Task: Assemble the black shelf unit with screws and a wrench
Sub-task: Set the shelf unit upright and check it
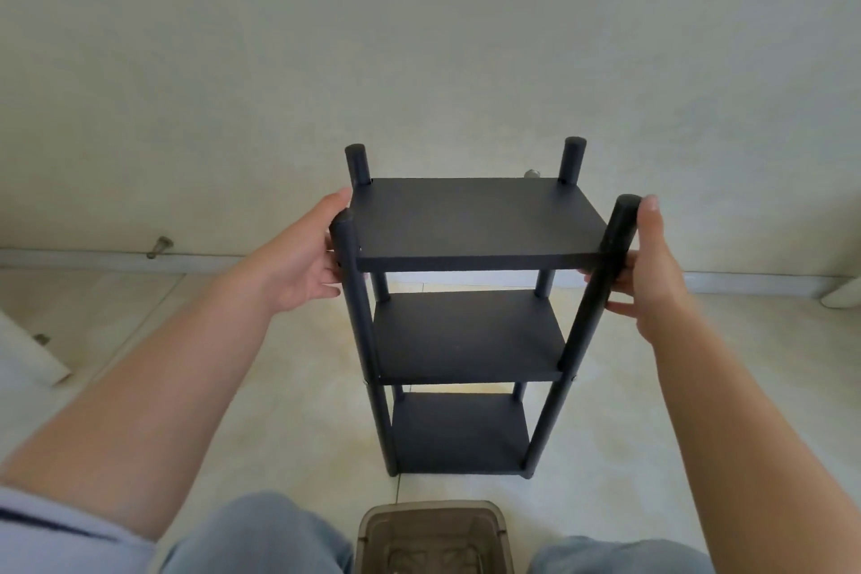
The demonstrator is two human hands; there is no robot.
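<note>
The black shelf unit (470,224) stands upright on the tiled floor in the middle of the view, with three boards and four round posts. My left hand (298,261) holds the near left post at the height of the top board, thumb along the board's left edge. My right hand (652,266) grips the near right post at the same height, thumb up beside the post's top and fingers curled behind it. No wrench or loose screw shows in either hand.
A translucent brown plastic box (433,536) sits on the floor between my knees, just in front of the unit. A metal door stop (160,246) sticks out of the baseboard at left. A white panel edge (32,359) lies at far left. The wall is close behind.
</note>
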